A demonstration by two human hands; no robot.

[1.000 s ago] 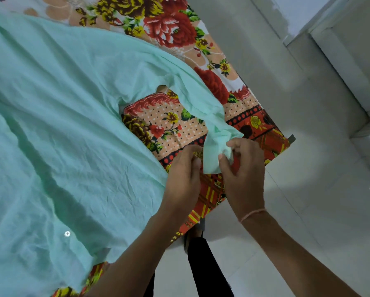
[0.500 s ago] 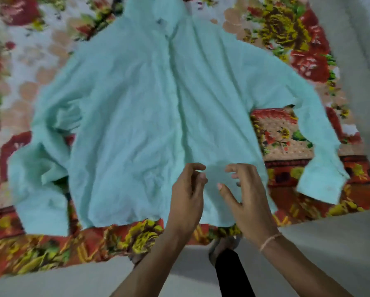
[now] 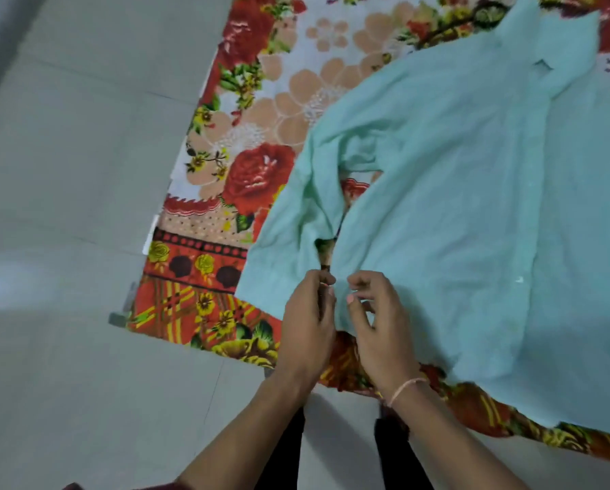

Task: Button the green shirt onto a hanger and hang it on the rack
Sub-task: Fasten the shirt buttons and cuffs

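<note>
The green shirt [image 3: 473, 206] lies spread flat, front up, on a flowered bedspread [image 3: 247, 143], collar at the far right top. Its left sleeve [image 3: 289, 242] runs down towards me. My left hand [image 3: 309, 323] is at the inner edge of that sleeve's cuff, thumb and forefinger together; whether they pinch the cloth cannot be told. My right hand [image 3: 379, 327] hovers over the shirt's lower corner with loosely curled fingers and holds nothing. No hanger or rack is in view.
The bed's edge runs below my hands, with grey tiled floor [image 3: 67, 206] to the left and in front. My dark trouser legs [image 3: 286, 450] stand against the bed.
A second ago both hands held the right sleeve's cuff. They let go and swept left across the shirt's hem, and now sit at the left sleeve's cuff.
</note>
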